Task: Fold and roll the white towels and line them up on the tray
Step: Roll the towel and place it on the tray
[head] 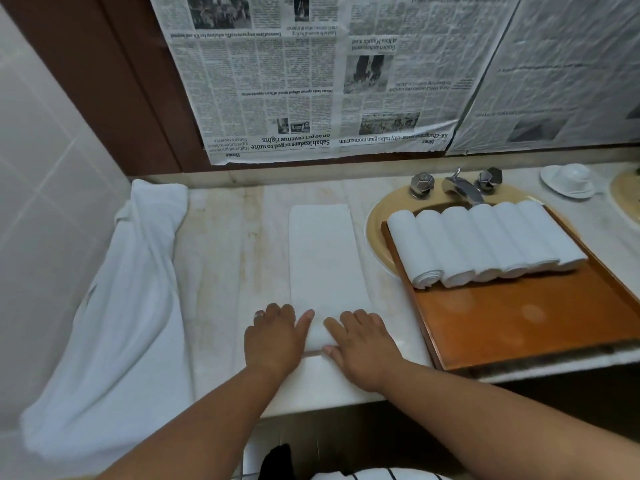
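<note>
A white towel folded into a long narrow strip lies on the marble counter, running away from me. Its near end is turned into a small roll. My left hand and my right hand rest side by side on that roll, fingers curled over it. To the right, a brown wooden tray sits over the sink. Several rolled white towels lie in a row at its far end.
A large loose white towel is heaped along the left wall and hangs over the counter edge. A chrome tap stands behind the tray, and a white cup on a saucer at the far right. Newspaper covers the mirror.
</note>
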